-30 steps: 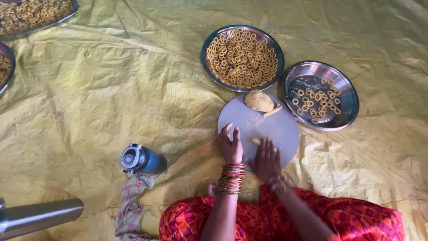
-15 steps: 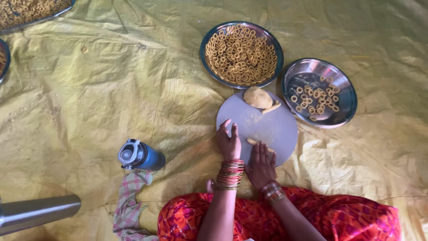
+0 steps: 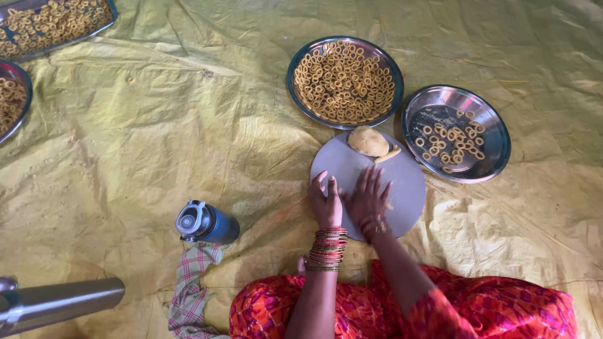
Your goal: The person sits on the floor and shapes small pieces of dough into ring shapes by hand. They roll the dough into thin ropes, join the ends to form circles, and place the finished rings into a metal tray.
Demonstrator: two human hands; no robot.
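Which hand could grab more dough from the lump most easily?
Probably the right hand: it lies flat on the round board, directly below the dough lump. The left hand rests at the board's left edge, farther off.

Round grey rolling board lies flat on the yellow sheet, near the sheet's near edge, right of centre. Lump of pale dough sits at the board's far edge, a short dough roll just beside it. Both hands press flat, fingers spread, on the board's near half.
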